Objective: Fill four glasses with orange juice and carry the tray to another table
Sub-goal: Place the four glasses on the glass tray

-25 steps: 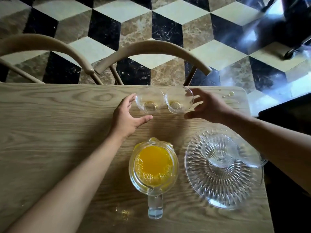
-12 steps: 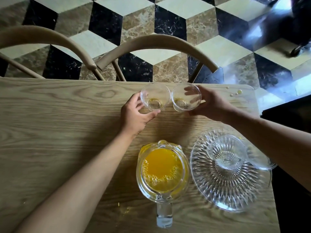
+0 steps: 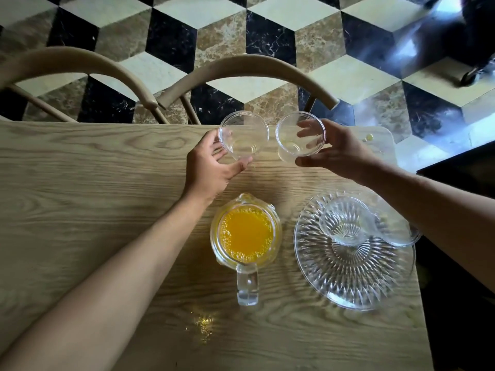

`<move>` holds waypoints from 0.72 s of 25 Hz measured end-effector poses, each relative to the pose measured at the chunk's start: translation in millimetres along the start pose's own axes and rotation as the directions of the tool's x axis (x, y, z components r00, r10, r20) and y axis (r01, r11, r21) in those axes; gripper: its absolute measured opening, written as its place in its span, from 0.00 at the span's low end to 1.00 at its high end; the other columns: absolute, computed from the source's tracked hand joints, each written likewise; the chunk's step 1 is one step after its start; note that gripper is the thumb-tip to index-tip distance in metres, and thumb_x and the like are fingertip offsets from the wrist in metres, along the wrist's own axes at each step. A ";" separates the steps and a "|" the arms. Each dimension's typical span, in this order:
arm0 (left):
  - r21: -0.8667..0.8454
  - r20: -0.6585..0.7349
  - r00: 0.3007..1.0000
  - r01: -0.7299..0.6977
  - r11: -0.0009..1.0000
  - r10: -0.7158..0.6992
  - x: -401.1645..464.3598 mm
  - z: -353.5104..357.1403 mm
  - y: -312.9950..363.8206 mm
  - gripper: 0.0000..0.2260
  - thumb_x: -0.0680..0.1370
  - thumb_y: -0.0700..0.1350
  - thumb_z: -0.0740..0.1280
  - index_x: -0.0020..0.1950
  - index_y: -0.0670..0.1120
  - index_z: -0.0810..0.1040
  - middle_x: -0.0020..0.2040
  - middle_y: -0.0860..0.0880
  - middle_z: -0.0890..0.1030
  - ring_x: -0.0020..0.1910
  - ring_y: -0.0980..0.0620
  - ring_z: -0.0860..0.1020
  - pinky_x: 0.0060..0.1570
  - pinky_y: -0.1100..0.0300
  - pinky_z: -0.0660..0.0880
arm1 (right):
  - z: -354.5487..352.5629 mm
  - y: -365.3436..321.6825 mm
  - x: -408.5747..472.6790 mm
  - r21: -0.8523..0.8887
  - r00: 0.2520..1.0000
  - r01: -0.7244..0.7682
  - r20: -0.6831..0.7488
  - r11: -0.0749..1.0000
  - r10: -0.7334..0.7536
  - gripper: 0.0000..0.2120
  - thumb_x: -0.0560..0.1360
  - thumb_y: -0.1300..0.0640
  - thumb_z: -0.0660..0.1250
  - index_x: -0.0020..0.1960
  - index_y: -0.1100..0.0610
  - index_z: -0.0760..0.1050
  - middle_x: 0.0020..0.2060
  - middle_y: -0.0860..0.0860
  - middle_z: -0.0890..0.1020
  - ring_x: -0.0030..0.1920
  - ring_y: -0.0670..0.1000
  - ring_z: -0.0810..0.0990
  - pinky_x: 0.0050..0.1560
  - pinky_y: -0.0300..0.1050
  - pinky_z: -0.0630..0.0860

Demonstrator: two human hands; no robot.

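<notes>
Gripping an empty clear glass [image 3: 243, 135] at 12 o'clock on the wooden surface [image 3: 80, 210], the left hand [image 3: 211, 167] is seen curled round it, thumb beneath and fingers behind its wall. A second clear glass [image 3: 300, 136], just beside and apart, is clasped by the right hand [image 3: 337, 153], fingers showing through it. A jug of orange juice [image 3: 246, 231] is set at centre, with a cut-glass tray [image 3: 353, 253] at 3 o'clock bearing two more glasses [image 3: 345, 223].

Four clear glasses: two held far [image 3: 243, 135] [image 3: 300, 135], two on the one cut-glass tray [image 3: 345, 279] (near right) [image 3: 345, 223] [image 3: 401, 231]; one juice jug [image 3: 246, 232]; two chairs [image 3: 80, 65] [image 3: 249, 68].
</notes>
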State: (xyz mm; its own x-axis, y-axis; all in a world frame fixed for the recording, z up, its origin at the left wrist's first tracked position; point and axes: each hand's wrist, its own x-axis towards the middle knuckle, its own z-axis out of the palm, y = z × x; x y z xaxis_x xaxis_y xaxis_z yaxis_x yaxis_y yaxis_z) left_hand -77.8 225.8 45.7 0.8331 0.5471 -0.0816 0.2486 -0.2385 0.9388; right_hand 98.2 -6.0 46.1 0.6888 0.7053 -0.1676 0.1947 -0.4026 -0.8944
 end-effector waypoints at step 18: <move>0.019 -0.015 0.971 -0.236 0.971 0.237 -93.0 -7.7 205.6 0.29 0.69 0.44 0.84 0.66 0.47 0.77 0.60 0.51 0.84 0.60 0.57 0.84 0.61 0.62 0.80 | -107.5 -106.0 -131.4 0.046 0.965 0.239 -0.120 0.970 -0.232 0.37 0.63 0.53 0.82 0.69 0.56 0.75 0.53 0.50 0.85 0.45 0.39 0.82 0.48 0.30 0.77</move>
State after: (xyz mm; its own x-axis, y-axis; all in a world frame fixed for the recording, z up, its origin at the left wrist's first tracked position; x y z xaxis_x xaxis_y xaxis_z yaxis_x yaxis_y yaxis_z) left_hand -108.0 132.0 248.9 0.8609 0.4868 0.1478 0.0541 -0.3764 0.9249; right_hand 62.2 -118.8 207.5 0.7034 0.7044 0.0955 0.3212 -0.1951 -0.9267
